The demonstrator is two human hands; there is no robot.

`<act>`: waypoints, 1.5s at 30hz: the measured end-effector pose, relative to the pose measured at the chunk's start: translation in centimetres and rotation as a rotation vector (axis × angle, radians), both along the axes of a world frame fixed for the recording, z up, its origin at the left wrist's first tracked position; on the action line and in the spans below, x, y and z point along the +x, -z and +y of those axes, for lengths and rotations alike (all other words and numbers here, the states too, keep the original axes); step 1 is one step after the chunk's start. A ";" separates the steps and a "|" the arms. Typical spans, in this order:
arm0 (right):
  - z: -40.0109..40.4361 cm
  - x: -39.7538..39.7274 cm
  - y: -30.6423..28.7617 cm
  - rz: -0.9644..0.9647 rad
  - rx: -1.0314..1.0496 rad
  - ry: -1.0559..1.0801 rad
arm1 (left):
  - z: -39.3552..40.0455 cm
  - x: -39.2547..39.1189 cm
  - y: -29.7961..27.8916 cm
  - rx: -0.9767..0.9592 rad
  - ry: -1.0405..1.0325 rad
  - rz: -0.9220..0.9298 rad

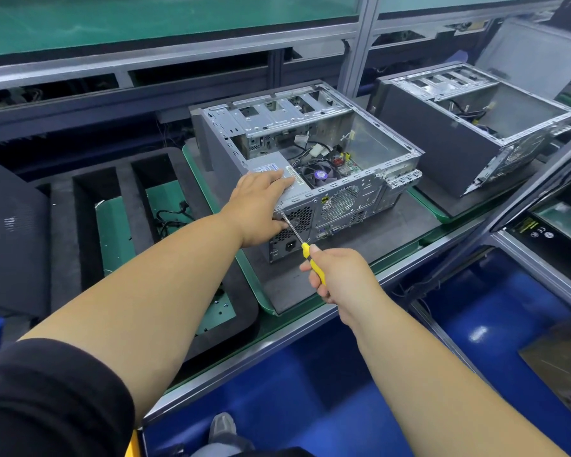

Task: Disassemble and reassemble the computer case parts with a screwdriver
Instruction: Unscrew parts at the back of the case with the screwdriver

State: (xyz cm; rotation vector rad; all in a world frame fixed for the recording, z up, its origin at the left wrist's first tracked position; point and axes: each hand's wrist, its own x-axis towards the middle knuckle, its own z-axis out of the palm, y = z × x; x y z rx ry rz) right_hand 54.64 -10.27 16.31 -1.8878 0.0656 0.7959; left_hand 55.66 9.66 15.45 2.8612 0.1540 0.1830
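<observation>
Your left hand (257,209) rests on the open silver metal computer case (310,166), fingers laid fairly straight over the grey power supply box (277,169) at the case's near-left top corner, thumb down against the perforated rear panel. Your right hand (340,275) grips the yellow-handled screwdriver (305,245), fingers curled round the handle. Its steel shaft runs up toward ten o'clock, and the tip sits at the upper left of the rear panel, just beside your left thumb; whether it is seated in a screw is too small to tell.

The case lies on its side on a dark grey mat (406,222), at twelve o'clock from your hands, its open side facing up, showing a black cooling fan (318,176) and loose cables. At two o'clock a second open metal case (468,127) stands well apart. At nine o'clock a black foam tray with long slots (126,199) lies on the green bench surface (116,239).
</observation>
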 end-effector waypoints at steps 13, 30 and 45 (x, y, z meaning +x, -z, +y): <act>-0.1 -0.2 -0.4 0.151 0.044 -0.017 | -0.2 -0.1 -0.2 0.007 -0.011 0.019; -0.1 1.6 0.6 0.069 0.073 -0.030 | -0.3 -0.1 -0.4 -0.001 -0.025 0.024; -0.9 -1.2 0.6 -0.290 -0.071 -0.325 | 3.3 -5.5 1.5 -0.372 0.068 -0.093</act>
